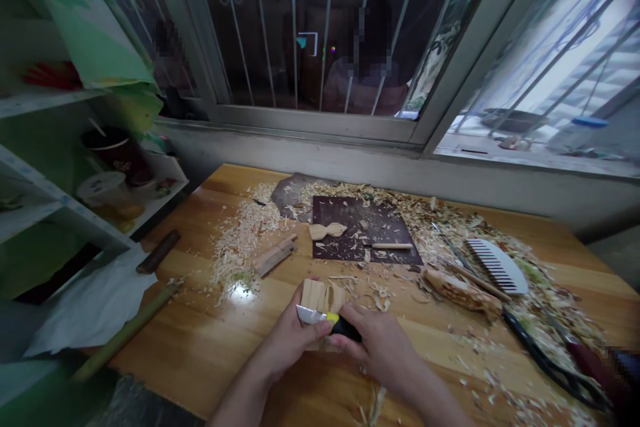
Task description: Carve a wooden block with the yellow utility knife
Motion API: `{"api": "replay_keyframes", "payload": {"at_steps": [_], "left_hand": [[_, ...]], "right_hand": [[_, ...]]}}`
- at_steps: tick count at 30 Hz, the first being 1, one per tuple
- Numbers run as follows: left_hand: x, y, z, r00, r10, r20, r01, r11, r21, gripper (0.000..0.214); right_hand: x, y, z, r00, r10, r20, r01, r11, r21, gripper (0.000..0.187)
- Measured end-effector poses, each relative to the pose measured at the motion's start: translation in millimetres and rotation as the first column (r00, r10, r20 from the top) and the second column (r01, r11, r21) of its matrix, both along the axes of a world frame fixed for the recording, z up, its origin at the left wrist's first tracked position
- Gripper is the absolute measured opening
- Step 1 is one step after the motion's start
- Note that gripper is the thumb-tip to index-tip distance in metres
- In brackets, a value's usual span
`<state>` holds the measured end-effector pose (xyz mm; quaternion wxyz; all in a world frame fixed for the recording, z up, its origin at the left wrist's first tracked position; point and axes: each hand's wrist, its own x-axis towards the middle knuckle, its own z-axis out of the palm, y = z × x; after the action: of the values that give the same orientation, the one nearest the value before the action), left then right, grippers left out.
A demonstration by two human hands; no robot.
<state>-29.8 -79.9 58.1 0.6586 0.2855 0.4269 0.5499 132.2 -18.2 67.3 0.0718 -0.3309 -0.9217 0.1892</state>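
Observation:
My left hand is wrapped around a pale piece of carved wood close to the front of the table. A dark groove runs down the wood's upper part. My right hand grips the black handle of a knife, which has a yellow collar. Its wide silvery blade points left and lies across the near face of the wood, with my left thumb close to the collar. Beyond my hands, a small carved wooden figure and a thin tool with a pale handle rest on a dark mat.
Wood shavings cover much of the wooden table. On the right lie a white comb, a carved stick and a black-handled tool. A split wood piece and a bamboo stick are leftward. A barred window stands behind.

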Motion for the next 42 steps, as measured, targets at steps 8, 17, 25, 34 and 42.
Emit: {"api": "replay_keyframes", "payload": {"at_steps": [8,17,25,34,42], "left_hand": [[1,3,-3.0,0.995,0.102,0.013,-0.101,0.995,-0.025,0.073],[5,5,-4.4,0.974,0.224,0.002,-0.223,0.969,-0.11,0.067],[6,6,1.8,0.951,0.304,-0.06,-0.309,0.939,-0.148,0.061],[-1,-1,6.4,0.99,0.134,0.051,-0.129,0.988,-0.09,0.083],[2,4,-4.1,0.981,0.191,-0.019,-0.192,0.979,-0.072,0.075]], "right_hand": [[-8,-12,-19.6,0.992,-0.117,-0.037,0.122,0.969,0.216,0.028],[-20,-24,-39.2,0.96,-0.264,-0.096,0.281,0.908,0.312,0.035],[-27,-24,-36.6,0.945,-0.311,-0.105,0.325,0.931,0.166,0.03],[-11,-10,-11.5,0.996,-0.082,-0.02,0.083,0.995,0.047,0.027],[-10,2,-9.2,0.996,-0.075,-0.053,0.081,0.987,0.139,0.026]]}}
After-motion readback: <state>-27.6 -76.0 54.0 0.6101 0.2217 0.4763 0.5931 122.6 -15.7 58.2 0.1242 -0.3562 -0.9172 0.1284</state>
